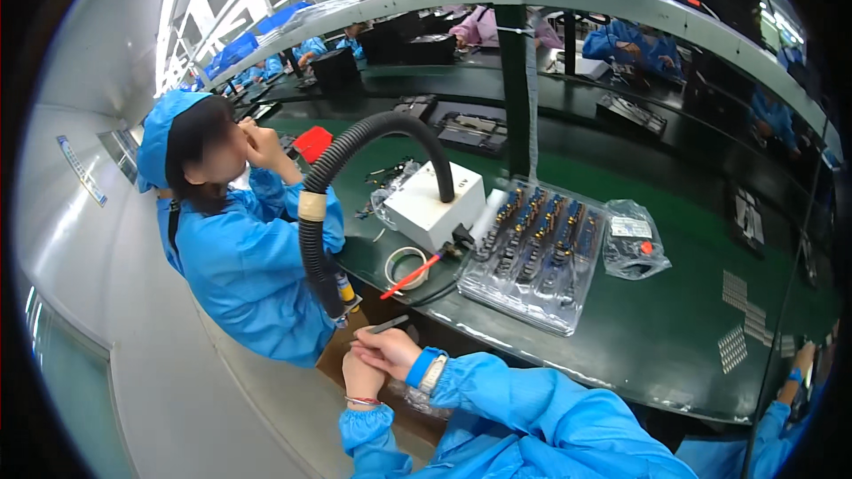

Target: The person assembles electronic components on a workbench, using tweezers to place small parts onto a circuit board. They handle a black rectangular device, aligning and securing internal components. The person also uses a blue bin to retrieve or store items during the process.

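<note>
My two hands meet low in the picture, over an open cardboard box below the table's near edge. My right hand (390, 353), with a blue band and a watch at its wrist, is closed around a slim grey tool (388, 325), whose exact kind I cannot make out. Just under it, my left hand (361, 379) is closed, its fingers partly covered by the right hand; whatever it holds is hidden. Beyond them, a clear plastic tray (568, 324) carries rows of small dark boards with blue and yellow parts.
A white box (437, 206) with a black corrugated hose (355, 140) stands left of the tray. A tape roll (391, 273) and a red-handled tool (411, 276) lie nearby. A bagged item (632, 239) sits right. A co-worker in blue (240, 248) is on the left.
</note>
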`<state>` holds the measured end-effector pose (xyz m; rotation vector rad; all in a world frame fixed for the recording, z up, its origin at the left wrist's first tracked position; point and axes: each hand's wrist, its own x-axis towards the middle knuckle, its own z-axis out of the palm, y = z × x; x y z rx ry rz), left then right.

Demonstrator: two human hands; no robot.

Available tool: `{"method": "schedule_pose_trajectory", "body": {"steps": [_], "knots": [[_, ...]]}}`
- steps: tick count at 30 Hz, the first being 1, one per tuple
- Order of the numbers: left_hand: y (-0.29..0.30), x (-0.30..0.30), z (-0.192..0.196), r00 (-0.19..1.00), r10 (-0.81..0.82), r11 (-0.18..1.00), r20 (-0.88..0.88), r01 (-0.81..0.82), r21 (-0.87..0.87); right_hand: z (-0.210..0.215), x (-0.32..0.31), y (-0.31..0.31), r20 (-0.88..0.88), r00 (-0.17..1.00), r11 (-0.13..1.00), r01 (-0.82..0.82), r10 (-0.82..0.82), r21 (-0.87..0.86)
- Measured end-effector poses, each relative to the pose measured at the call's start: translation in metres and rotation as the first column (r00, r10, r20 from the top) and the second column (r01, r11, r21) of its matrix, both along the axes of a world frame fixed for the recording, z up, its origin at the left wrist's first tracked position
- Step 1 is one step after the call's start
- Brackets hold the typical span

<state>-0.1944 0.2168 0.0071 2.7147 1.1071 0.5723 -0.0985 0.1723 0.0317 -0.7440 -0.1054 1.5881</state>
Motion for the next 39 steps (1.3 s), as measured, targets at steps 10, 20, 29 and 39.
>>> {"method": "schedule_pose_trajectory", "body": {"steps": [10,20,29,39], "knots": [[0.006,-0.02,0.003,0.986,0.011,0.997,0.167,-0.024,0.077,-0.01,-0.004,0.014,-0.093,0.996,0.999,-0.014,0.01,-0.045],[-0.029,0.016,0.017,0.913,-0.041,0.964,0.405,0.144,-0.225,0.004,0.038,-0.071,-0.291,0.956,0.98,0.085,-0.03,0.179],[-0.118,0.106,0.035,0.608,-0.612,0.532,0.506,0.79,-0.306,0.051,0.145,-0.26,0.053,0.741,0.692,0.595,-0.669,0.409],[-0.257,0.23,0.018,-0.445,-0.853,-0.441,0.274,0.894,0.079,-0.03,0.278,-0.323,0.672,0.111,0.49,0.772,-0.732,0.406]]}}
